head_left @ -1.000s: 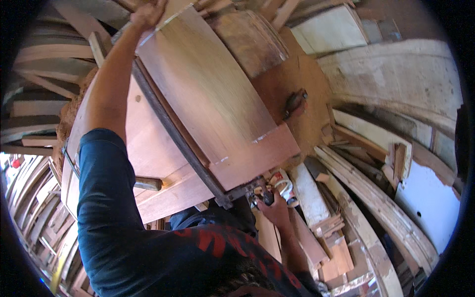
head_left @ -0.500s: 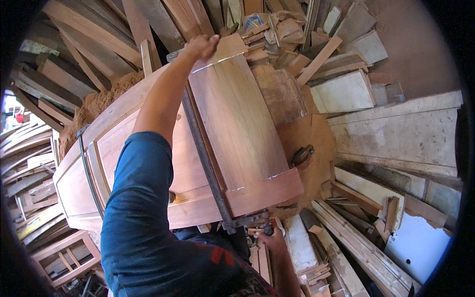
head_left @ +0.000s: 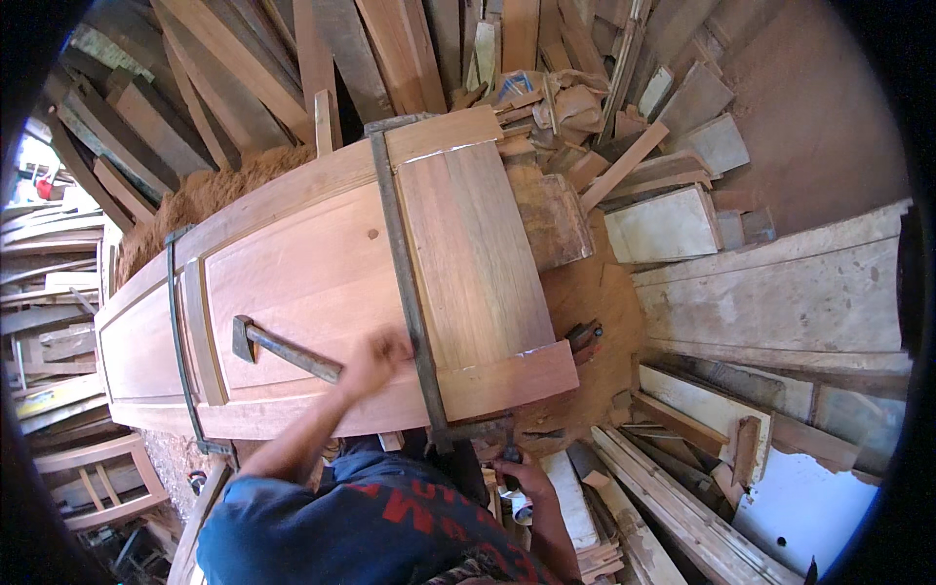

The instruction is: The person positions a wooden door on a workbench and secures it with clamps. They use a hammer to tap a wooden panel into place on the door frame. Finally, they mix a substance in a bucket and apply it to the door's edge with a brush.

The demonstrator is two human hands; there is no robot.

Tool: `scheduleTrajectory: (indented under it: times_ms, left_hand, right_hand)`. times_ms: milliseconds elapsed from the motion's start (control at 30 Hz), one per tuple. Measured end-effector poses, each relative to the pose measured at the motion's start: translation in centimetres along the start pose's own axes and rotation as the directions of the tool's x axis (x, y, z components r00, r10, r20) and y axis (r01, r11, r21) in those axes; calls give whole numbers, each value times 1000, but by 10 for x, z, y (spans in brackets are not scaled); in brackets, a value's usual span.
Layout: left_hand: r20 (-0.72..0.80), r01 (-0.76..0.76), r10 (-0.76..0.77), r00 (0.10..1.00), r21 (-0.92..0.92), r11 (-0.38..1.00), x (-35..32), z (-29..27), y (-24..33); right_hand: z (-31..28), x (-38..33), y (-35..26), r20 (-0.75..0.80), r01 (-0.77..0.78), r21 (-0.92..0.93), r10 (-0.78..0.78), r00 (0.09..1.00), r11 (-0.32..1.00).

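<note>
A panelled wooden door (head_left: 292, 283) lies flat in front of me, with white glue showing along joints at its right end. A long metal bar clamp (head_left: 403, 263) spans it near that end. By the clamp's near end, my right hand (head_left: 526, 478) is closed around the clamp's screw handle (head_left: 511, 454). My left hand (head_left: 378, 359) is over the door, just left of the clamp bar, and its fingers are smeared by motion. A hammer (head_left: 292, 353) rests on the door panel beside my left wrist, its handle end partly behind the forearm.
A second bar clamp (head_left: 179, 331) crosses the door farther left. Sawdust (head_left: 210, 200) and leaning planks (head_left: 229, 73) line the far side. A dark tool (head_left: 585, 336) lies right of the door. Boards (head_left: 770, 278) and offcuts (head_left: 575, 112) surround the right side; a small wooden frame (head_left: 102, 483) stands lower left.
My left hand has moved from the door's far edge back toward me, uncovering the hammer and the clamp's far end. My right hand remains at the clamp handle. The view has shifted slightly.
</note>
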State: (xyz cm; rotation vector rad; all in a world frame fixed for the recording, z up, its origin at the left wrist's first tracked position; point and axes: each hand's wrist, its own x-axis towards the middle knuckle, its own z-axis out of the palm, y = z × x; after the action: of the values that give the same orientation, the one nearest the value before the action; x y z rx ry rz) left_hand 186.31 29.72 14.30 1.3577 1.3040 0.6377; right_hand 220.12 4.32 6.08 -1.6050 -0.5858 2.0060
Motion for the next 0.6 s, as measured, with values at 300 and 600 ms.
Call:
scheduleTrajectory:
  times_ms: [300,600]
  left_hand:
    - [190,712,-695,693,-26,702,-135,85,15]
    - [426,654,-572,701,-705,276,-131,132,-20]
  right_hand:
    - [9,11,19,-264,-66,-427,-54,963,902]
    - [7,-9,-23,65,-166,108,160,985,980]
